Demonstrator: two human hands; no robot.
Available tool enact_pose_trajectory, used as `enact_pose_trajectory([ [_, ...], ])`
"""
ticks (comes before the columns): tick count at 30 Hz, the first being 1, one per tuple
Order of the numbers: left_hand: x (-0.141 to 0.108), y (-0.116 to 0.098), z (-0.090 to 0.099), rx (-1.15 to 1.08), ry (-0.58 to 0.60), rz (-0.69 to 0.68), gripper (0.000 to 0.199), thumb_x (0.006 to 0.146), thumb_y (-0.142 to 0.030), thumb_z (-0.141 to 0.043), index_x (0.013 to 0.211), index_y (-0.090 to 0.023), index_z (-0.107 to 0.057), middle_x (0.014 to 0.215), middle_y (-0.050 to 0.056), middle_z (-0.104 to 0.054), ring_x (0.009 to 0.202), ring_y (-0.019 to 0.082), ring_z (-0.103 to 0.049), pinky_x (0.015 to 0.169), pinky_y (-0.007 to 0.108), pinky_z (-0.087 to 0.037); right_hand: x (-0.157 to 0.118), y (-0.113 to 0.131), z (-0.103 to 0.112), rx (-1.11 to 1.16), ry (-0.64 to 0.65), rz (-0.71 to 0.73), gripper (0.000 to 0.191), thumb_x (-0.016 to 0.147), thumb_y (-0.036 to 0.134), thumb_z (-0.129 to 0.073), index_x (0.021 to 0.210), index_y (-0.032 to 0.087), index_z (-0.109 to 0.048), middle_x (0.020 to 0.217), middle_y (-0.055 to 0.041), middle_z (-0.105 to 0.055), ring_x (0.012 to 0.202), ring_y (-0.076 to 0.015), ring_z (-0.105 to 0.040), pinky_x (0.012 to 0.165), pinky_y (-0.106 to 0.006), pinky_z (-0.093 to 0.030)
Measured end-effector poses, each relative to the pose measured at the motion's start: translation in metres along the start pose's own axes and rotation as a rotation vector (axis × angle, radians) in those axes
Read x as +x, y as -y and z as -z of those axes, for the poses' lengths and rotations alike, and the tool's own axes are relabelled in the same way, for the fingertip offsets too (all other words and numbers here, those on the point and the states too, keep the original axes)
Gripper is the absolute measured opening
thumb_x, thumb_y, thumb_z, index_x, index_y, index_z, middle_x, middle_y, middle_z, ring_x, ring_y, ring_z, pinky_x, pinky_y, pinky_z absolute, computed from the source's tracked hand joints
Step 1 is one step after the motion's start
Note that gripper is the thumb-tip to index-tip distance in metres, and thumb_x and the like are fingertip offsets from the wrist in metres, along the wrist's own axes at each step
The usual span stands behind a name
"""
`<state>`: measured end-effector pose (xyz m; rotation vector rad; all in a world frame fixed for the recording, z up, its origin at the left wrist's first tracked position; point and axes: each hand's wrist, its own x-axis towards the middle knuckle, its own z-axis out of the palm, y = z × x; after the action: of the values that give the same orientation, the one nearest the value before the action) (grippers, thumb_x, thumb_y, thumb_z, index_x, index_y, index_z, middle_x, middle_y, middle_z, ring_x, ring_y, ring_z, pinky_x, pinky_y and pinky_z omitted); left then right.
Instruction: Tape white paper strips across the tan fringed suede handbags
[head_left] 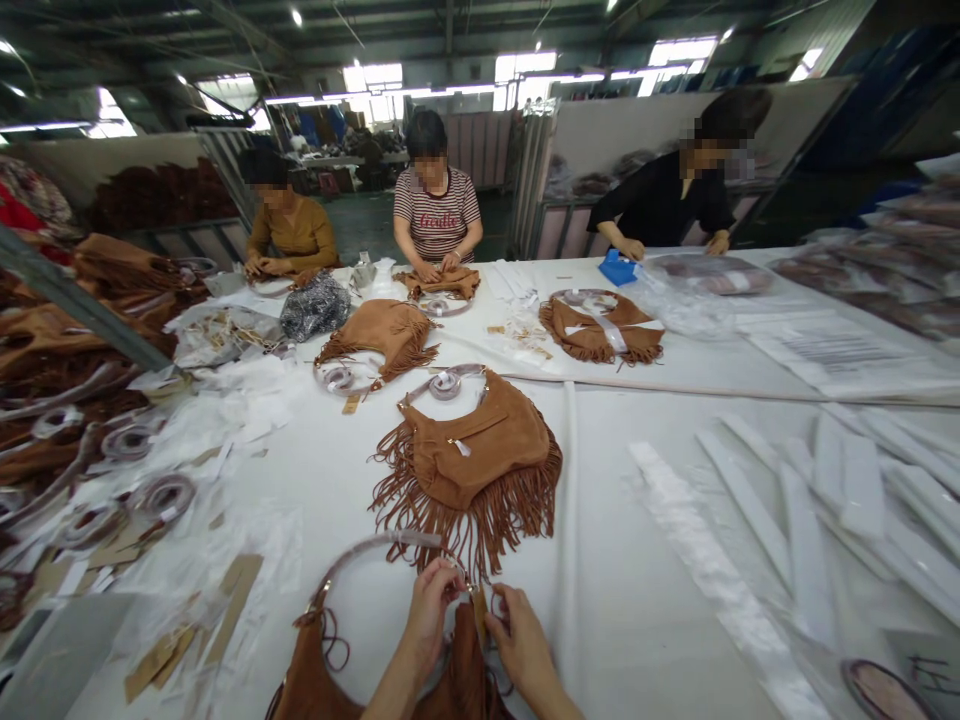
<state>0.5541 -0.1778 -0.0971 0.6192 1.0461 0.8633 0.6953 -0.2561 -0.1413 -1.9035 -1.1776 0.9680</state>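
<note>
A brown suede bag (319, 665) lies at the near edge of the table, partly cut off by the frame and covered by my forearms. Its strap (360, 550), wrapped in pale film, arches away from me. My left hand (435, 605) pinches the strap's end near the metal fitting, its fingertips closed. Just right of it, my right hand (519, 632) has thumb and forefinger closed at a small tan tag (480, 612) hanging by the fitting. Beyond both hands, a fringed brown bag (480, 440) lies flat, with a zip and coiled wrapped strap.
More brown bags (382, 335) lie farther back, and a large pile (45, 330) stands left beside a metal post (82, 300). White padded strips (802, 550) cover the right side. Card scraps (161, 660) lie near left. Several people, one in a striped shirt (439, 210), work across the table.
</note>
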Motion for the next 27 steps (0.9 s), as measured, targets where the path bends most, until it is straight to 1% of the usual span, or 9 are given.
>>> enact_pose_trajectory([
  [2, 0.002, -0.002, -0.001, -0.042, 0.008, -0.003, 0.016, 0.066, -0.027, -0.064, 0.062, -0.017, -0.051, 0.063, -0.003, -0.052, 0.063, 0.01, -0.048, 0.065, 0.022, -0.04, -0.005, -0.002, -0.002, -0.001, 0.055, -0.038, 0.033, 0.08, 0.039, -0.046, 0.101, 0.017, -0.06, 0.082, -0.0083, -0.065, 0.079, -0.0243, -0.061, 0.077, -0.036, -0.048],
  [6, 0.002, -0.008, 0.0, -0.113, 0.033, 0.02, 0.02, 0.065, -0.029, -0.067, 0.062, -0.017, -0.05, 0.063, -0.002, -0.053, 0.062, 0.01, -0.048, 0.064, 0.023, -0.041, -0.007, 0.011, -0.005, 0.161, 0.097, -0.007, 0.042, 0.085, 0.05, -0.044, 0.108, 0.019, -0.061, 0.103, -0.0085, -0.067, 0.096, -0.0235, -0.061, 0.09, -0.036, -0.045],
  [9, -0.002, -0.014, 0.002, -0.171, 0.054, 0.054, 0.021, 0.065, -0.029, -0.069, 0.063, -0.017, -0.052, 0.062, -0.002, -0.053, 0.061, 0.01, -0.049, 0.063, 0.023, -0.042, -0.008, 0.02, -0.007, 0.245, 0.162, 0.037, 0.049, 0.082, 0.053, -0.052, 0.115, 0.018, -0.059, 0.104, -0.0083, -0.067, 0.095, -0.024, -0.062, 0.089, -0.036, -0.047],
  [12, -0.007, -0.018, 0.004, -0.233, 0.06, 0.092, 0.019, 0.063, -0.029, -0.07, 0.069, -0.018, -0.056, 0.064, -0.002, -0.054, 0.063, 0.01, -0.052, 0.064, 0.022, -0.044, -0.01, 0.02, -0.011, 0.21, 0.102, 0.044, 0.043, 0.086, 0.053, -0.043, 0.1, 0.018, -0.064, 0.095, -0.0089, -0.068, 0.092, -0.0252, -0.062, 0.086, -0.036, -0.047],
  [15, -0.011, -0.018, 0.007, -0.245, 0.059, 0.14, 0.026, 0.061, -0.026, -0.074, 0.082, -0.016, -0.063, 0.077, 0.002, -0.063, 0.055, 0.006, -0.048, 0.054, 0.019, -0.039, -0.01, 0.019, -0.008, 0.141, 0.017, 0.043, 0.04, 0.09, 0.049, -0.034, 0.09, 0.019, -0.061, 0.084, -0.0076, -0.067, 0.079, -0.0239, -0.062, 0.077, -0.035, -0.048],
  [18, -0.011, -0.015, 0.007, -0.092, 0.08, 0.154, 0.044, 0.064, -0.031, -0.074, 0.104, -0.016, -0.065, 0.101, 0.01, -0.067, 0.042, 0.001, -0.035, 0.042, 0.018, -0.027, -0.006, 0.024, 0.003, 0.067, -0.012, 0.136, 0.032, 0.091, 0.037, -0.033, 0.096, 0.02, -0.06, 0.087, -0.007, -0.065, 0.081, -0.0223, -0.061, 0.078, -0.033, -0.046],
  [20, -0.011, -0.013, 0.006, 0.103, 0.145, 0.118, 0.052, 0.064, -0.03, -0.072, 0.114, -0.018, -0.062, 0.106, 0.01, -0.067, 0.041, 0.003, -0.039, 0.042, 0.02, -0.028, -0.002, 0.031, 0.012, -0.014, 0.008, 0.227, 0.032, 0.089, 0.026, -0.033, 0.101, 0.021, -0.062, 0.092, -0.0074, -0.063, 0.087, -0.0219, -0.059, 0.081, -0.032, -0.045],
  [24, -0.009, -0.013, -0.002, 0.517, 0.298, -0.057, 0.055, 0.061, -0.013, -0.064, 0.115, -0.018, -0.064, 0.077, 0.002, -0.069, 0.05, 0.013, -0.048, 0.053, 0.024, -0.037, 0.005, 0.046, 0.021, -0.116, 0.086, 0.279, 0.04, 0.079, 0.016, -0.037, 0.106, 0.023, -0.066, 0.084, -0.006, -0.058, 0.082, -0.0207, -0.056, 0.075, -0.03, -0.044],
  [27, -0.009, -0.017, -0.007, 0.573, 0.185, -0.159, 0.042, 0.059, -0.011, -0.064, 0.1, -0.022, -0.071, 0.067, 0.001, -0.067, 0.059, 0.019, -0.055, 0.065, 0.027, -0.041, 0.006, 0.058, 0.018, 0.095, 0.154, 0.264, 0.032, 0.08, 0.022, -0.043, 0.1, 0.023, -0.067, 0.09, -0.0059, -0.06, 0.089, -0.0211, -0.056, 0.082, -0.031, -0.044],
])
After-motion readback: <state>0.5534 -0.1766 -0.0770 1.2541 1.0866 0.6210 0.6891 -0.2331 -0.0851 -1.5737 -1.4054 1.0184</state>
